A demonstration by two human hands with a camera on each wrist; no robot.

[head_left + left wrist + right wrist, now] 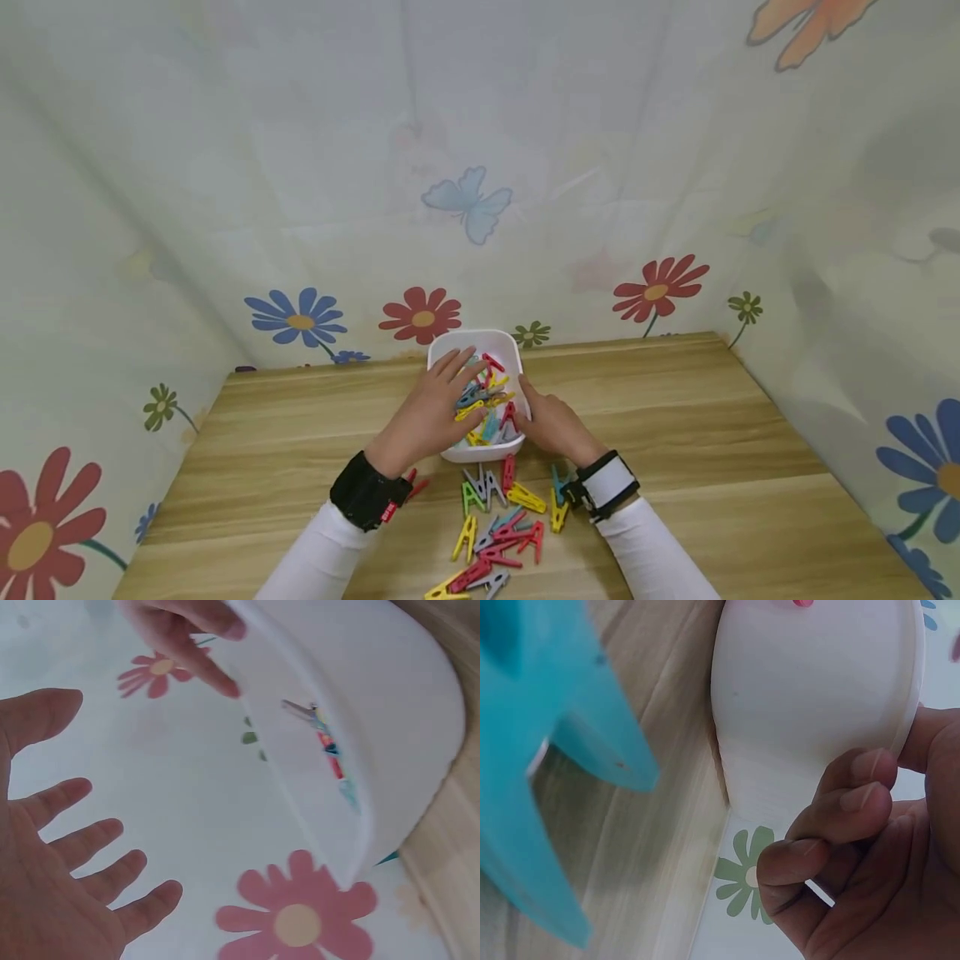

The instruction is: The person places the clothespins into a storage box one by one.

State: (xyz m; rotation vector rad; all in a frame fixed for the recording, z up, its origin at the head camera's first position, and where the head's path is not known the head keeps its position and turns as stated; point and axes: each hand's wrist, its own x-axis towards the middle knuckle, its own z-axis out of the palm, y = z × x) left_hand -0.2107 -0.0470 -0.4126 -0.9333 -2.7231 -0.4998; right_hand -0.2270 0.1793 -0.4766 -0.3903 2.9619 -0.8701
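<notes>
1. Your left hand [431,408] is over the left side of the white container [480,455], with its fingers spread and released. In the head view it covers part of the rim and some contents; whether a fingertip touches a peg, you cannot tell there.
2. Your right hand [555,425] grasps the container's right rim. In the right wrist view the thumb goes behind the rim, so its tip is hidden, while the other fingers curl by the outer wall.
3. The container stands on the wooden table [675,417], near the back edge. Mixed clothespins [472,396] lie inside it, overlapping too much for you to count. The left wrist view shows you only a few, the near wall hiding the rest.
4. More loose pegs [527,498] are scattered on the table in front of the container, some overlapping. The lowest, including a yellow peg [444,588], run close to or past the bottom edge of the head view.
5. A red peg [417,487] is partly covered by your left black wristband [367,492].
6. A teal peg [525,735] looms large in the right wrist view, cut off at the left edge.
7. Both white sleeves [318,554] leave the head view at the bottom.
</notes>
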